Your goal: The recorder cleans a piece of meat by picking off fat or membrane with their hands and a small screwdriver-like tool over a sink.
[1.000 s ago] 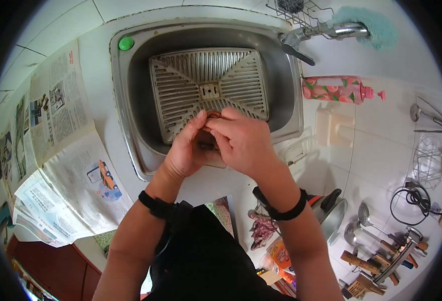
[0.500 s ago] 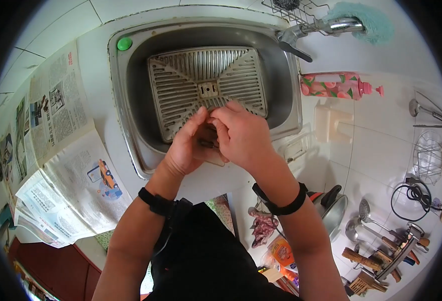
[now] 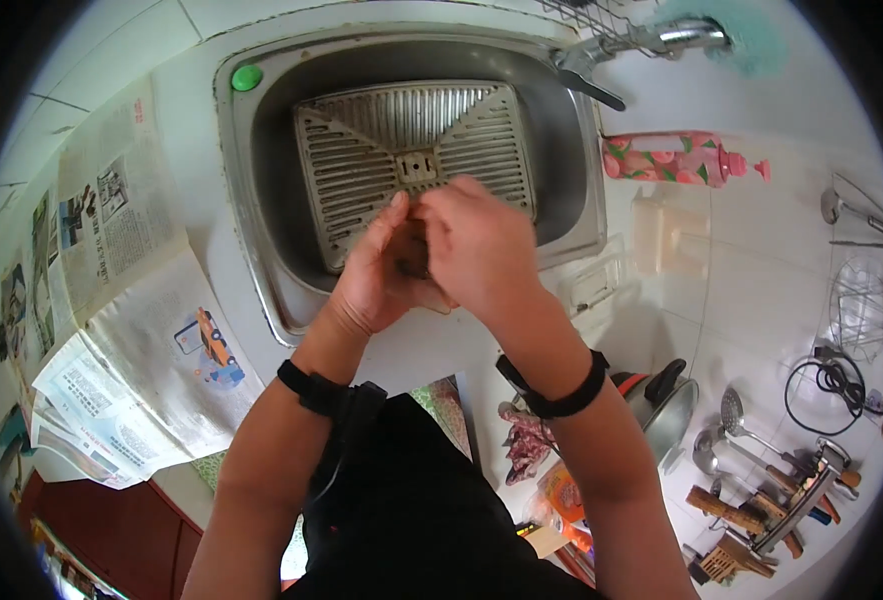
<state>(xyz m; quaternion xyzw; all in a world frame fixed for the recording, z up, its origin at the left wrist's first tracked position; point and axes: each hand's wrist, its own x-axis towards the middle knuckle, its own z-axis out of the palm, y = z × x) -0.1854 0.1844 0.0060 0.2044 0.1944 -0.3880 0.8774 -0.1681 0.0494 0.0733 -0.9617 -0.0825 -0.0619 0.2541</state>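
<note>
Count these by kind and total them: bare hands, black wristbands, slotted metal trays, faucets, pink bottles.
Hands: 2 (left hand, right hand)
Black wristbands: 2
Slotted metal tray: 1
Faucet: 1
Pink bottle: 1
Total: 7

Counted two bare hands (image 3: 487, 250), two black wristbands (image 3: 573, 403), one sink (image 3: 564, 205), one slotted metal tray (image 3: 414, 140), one faucet (image 3: 626, 45), one pink bottle (image 3: 669, 160).

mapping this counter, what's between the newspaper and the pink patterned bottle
In the head view, a strip of white countertop, then the stainless-steel sink with a slotted metal panel in it; the left hand and right hand are over its near side.
</note>
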